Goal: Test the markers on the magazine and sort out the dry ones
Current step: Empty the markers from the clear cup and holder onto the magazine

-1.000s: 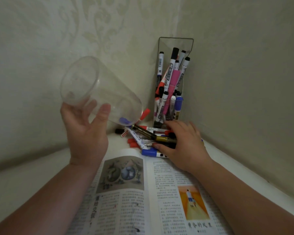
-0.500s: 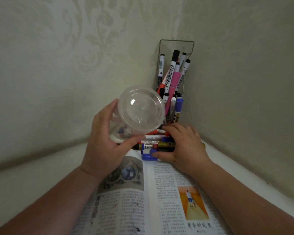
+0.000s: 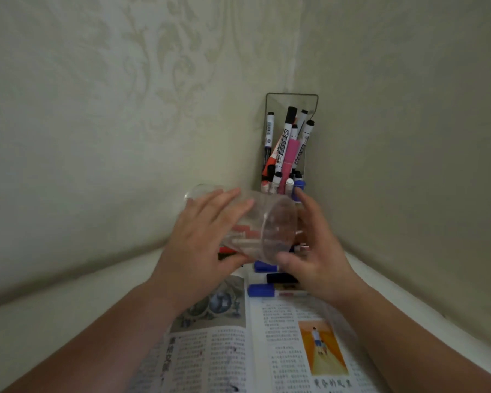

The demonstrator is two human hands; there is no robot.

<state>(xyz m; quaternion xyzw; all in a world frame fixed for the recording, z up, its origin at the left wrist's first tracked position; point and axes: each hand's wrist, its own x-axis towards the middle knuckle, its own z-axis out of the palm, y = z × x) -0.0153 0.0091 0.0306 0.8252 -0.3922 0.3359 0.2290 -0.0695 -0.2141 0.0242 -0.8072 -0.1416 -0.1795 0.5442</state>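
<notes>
My left hand (image 3: 201, 239) grips a clear plastic cup (image 3: 278, 231) lying on its side just above the table, its mouth turned right and towards me. Red and white marker shapes show through its wall. My right hand (image 3: 321, 251) is cupped at the mouth with relaxed fingers, its thumb at the lower rim. Below the cup lie loose markers: two with blue caps (image 3: 262, 290) and a black one (image 3: 281, 277). The open magazine (image 3: 281, 336) lies in front of them.
A tall clear holder with a wire rim (image 3: 292, 95) stands in the wall corner, packed with several upright markers (image 3: 289, 148). The white table (image 3: 68, 307) runs left and right, with patterned walls close behind on both sides.
The cup came down from high on the left to the marker pile and was tipped onto its side. My right hand lifted off the loose markers and moved to the cup's mouth.
</notes>
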